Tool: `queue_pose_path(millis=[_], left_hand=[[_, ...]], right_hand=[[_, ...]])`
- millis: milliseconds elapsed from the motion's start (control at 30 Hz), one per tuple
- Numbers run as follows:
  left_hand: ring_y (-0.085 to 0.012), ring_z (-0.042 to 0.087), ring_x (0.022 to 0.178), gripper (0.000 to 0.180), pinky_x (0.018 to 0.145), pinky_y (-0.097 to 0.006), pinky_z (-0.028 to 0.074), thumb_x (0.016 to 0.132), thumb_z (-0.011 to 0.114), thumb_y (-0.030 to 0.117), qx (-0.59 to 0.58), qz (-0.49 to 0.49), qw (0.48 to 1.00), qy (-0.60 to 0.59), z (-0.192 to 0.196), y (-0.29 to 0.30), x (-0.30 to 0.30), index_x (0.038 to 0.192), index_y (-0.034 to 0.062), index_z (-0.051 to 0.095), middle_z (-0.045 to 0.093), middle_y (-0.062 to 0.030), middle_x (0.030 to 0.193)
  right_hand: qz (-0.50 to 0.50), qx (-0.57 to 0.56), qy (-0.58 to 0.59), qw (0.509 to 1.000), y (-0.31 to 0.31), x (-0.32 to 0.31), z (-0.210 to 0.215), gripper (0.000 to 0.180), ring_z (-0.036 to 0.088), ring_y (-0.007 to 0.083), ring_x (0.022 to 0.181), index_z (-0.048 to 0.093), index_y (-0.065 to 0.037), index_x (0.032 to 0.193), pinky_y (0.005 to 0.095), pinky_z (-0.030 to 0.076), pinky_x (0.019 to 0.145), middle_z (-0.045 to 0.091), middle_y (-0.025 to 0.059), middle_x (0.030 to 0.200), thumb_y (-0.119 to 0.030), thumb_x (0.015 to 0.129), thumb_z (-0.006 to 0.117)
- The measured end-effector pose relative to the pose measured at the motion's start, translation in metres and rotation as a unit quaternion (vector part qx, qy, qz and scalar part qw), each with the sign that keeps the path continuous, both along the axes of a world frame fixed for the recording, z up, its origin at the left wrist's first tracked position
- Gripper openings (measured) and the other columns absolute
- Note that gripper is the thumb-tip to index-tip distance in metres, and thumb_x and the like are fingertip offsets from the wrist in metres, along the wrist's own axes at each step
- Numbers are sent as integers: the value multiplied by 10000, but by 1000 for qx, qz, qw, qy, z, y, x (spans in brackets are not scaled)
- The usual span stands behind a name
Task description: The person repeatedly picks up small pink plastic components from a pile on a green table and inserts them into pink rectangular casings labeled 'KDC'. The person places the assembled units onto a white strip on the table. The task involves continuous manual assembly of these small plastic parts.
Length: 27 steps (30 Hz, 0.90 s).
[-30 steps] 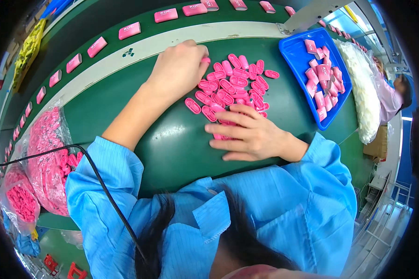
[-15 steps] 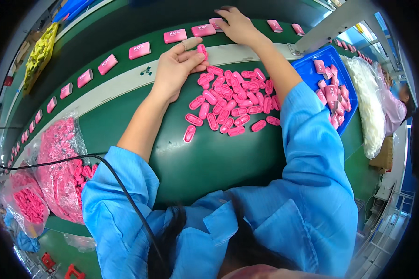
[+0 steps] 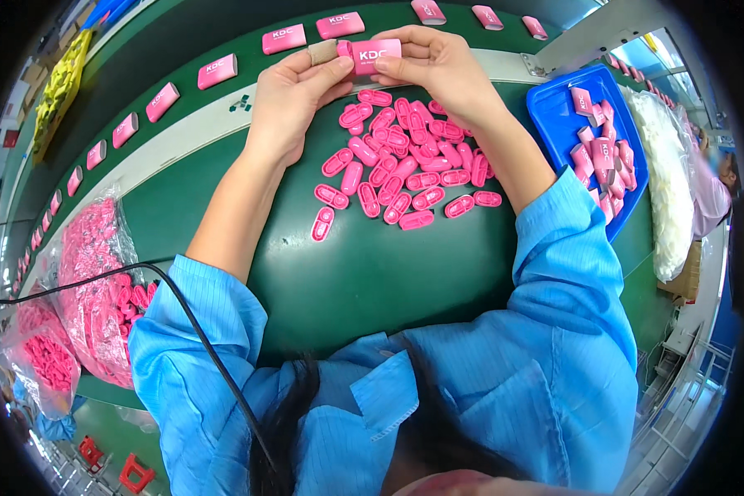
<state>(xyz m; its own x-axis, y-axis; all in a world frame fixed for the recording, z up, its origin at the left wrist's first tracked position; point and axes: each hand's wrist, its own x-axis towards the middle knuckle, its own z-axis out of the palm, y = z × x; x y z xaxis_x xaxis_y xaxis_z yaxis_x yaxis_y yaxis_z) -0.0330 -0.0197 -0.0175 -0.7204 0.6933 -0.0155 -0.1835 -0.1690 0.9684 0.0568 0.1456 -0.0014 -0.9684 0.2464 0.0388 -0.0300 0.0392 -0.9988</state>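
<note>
My right hand point(image 3: 445, 73) grips a pink printed case shell point(image 3: 379, 54) by its right side, fingers behind and thumb in front. Between the thumb and fingers of my left hand point(image 3: 296, 93) is a small pink oval cap point(image 3: 345, 51), held at the shell's left end. The two parts meet or nearly touch; whether the cap is seated I cannot tell. A tan wrap covers one left fingertip point(image 3: 322, 53). Just below my hands, a loose pile of pink oval caps point(image 3: 405, 157) lies on the green tabletop point(image 3: 339, 289), some hollow side up.
Pink shells point(image 3: 217, 71) stand in a spaced row along the green belt point(image 3: 248, 43) beyond a pale rail point(image 3: 178, 136). To the right is a blue tray point(image 3: 546, 112) of shells. Bags of pink caps point(image 3: 99, 289) sit left, near a black cable point(image 3: 174, 285).
My right hand has come back from the belt with a shell, bringing it against the cap in my left hand. The row of shells has shifted leftward.
</note>
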Motion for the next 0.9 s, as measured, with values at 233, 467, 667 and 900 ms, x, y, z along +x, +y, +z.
queue_pose_path(millis=[233, 467, 667, 900], left_hand=[[-127, 636, 846, 311, 787, -247, 521, 838, 642, 102, -75, 35, 986, 147, 7, -1, 2, 1115, -31, 599, 661, -97, 975], [-138, 646, 748, 267, 677, -235, 507, 829, 637, 113, -126, 108, 922, 349, 2, -1, 15, 1059, -21, 632, 675, -111, 821], [-343, 632, 660, 315, 610, -385, 497, 780, 628, 117, -149, 109, 845, 502, 5, 2, 22, 1039, -44, 551, 623, -201, 703], [-325, 602, 854, 317, 796, -390, 479, 743, 650, 117, -247, 14, 802, 543, 31, -13, 15, 1038, 5, 617, 604, -177, 917]], right_hand=[[-11, 15, 43, 999, 1, 1, -6, 321, 638, 178, 876, 555, 47, 1109, 280, 532, 810, 633, 128, 995, -30, 812, 648], [-13, 68, 77, 995, -1, 4, -7, 313, 632, 176, 904, 551, 58, 1110, 284, 535, 818, 634, 141, 1007, -10, 816, 639], [-54, 140, 74, 986, -8, 0, -6, 323, 632, 145, 850, 562, 42, 1110, 257, 530, 768, 642, 123, 996, -40, 811, 654], [-68, 339, 12, 938, 31, -53, -14, 356, 648, 248, 782, 632, 18, 1004, 329, 505, 712, 663, 170, 858, -214, 740, 693]])
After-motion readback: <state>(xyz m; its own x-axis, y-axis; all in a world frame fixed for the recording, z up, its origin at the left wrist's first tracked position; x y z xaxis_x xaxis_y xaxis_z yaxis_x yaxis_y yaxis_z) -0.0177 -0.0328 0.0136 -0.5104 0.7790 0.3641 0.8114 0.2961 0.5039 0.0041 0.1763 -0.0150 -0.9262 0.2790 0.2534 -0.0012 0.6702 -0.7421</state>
